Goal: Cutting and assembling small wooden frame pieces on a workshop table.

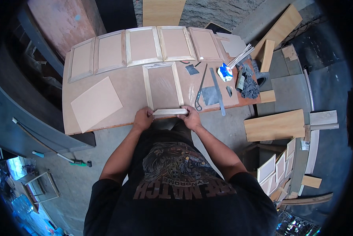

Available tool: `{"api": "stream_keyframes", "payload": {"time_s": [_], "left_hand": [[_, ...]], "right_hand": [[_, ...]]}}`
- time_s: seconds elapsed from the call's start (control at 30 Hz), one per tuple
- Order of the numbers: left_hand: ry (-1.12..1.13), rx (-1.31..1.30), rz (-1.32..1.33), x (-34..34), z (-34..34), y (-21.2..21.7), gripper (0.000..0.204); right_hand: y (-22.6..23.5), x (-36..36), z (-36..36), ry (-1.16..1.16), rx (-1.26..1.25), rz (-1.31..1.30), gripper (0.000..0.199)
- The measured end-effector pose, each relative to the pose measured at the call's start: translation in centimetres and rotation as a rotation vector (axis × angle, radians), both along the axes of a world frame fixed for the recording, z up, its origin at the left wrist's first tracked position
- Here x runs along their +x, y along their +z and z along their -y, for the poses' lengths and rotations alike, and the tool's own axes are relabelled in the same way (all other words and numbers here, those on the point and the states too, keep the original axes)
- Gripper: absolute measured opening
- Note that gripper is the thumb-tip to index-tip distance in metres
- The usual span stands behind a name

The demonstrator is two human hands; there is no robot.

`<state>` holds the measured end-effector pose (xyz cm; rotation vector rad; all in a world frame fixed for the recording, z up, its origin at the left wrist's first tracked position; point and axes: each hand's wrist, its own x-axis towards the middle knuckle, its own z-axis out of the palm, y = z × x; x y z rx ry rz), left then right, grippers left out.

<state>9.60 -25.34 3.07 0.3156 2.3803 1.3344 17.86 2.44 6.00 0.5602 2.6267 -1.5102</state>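
At the near edge of the worktable, a short pale wooden rail (166, 112) with angled ends lies crosswise between my hands. My left hand (143, 118) pinches its left end, and my right hand (191, 119) grips the right end. Just beyond it, two side strips and a far strip form a wooden frame (147, 84) lying flat on the table. The rail sits at the frame's near ends; whether the joints touch fully is too small to tell.
Several finished-looking framed panels (143, 44) line the table's far side. A loose tan panel (96, 104) lies at left. On the right are a handsaw (198, 98), a flat metal strip (217, 88), dark sandpaper (211, 95), a white-and-blue container (224, 72) and a dark rag (250, 86).
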Motion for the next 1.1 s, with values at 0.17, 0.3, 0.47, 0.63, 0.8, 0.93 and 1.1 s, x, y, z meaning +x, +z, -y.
{"api": "stream_keyframes", "payload": {"time_s": [0.17,0.3,0.47,0.63,0.8,0.93,1.1], "left_hand": [[-0.010,-0.209,-0.073,0.2,0.2,1.5,0.016],[-0.037,-0.246,-0.090,0.4,0.2,1.4,0.014],[-0.090,-0.295,-0.110,0.4,0.0,0.8,0.017],[-0.056,-0.309,-0.097,0.6,0.2,1.1,0.020],[-0.037,-0.286,-0.075,0.6,0.3,1.9,0.028],[-0.013,-0.278,-0.057,0.4,0.2,1.8,0.033],[-0.005,-0.286,0.006,0.2,-0.1,2.7,0.034]], "right_hand": [[1.8,-0.7,0.2,0.171,0.366,0.000,0.052],[2.0,-1.0,-0.3,0.275,0.395,0.074,0.049],[1.7,-1.6,-0.3,0.305,0.398,0.106,0.044],[1.5,-2.1,0.0,0.338,0.403,0.102,0.044],[1.3,-2.0,0.4,0.312,0.435,0.072,0.053],[1.0,-1.6,0.3,0.290,0.444,0.056,0.055],[0.2,-1.0,-0.6,0.181,0.393,-0.004,0.061]]}}
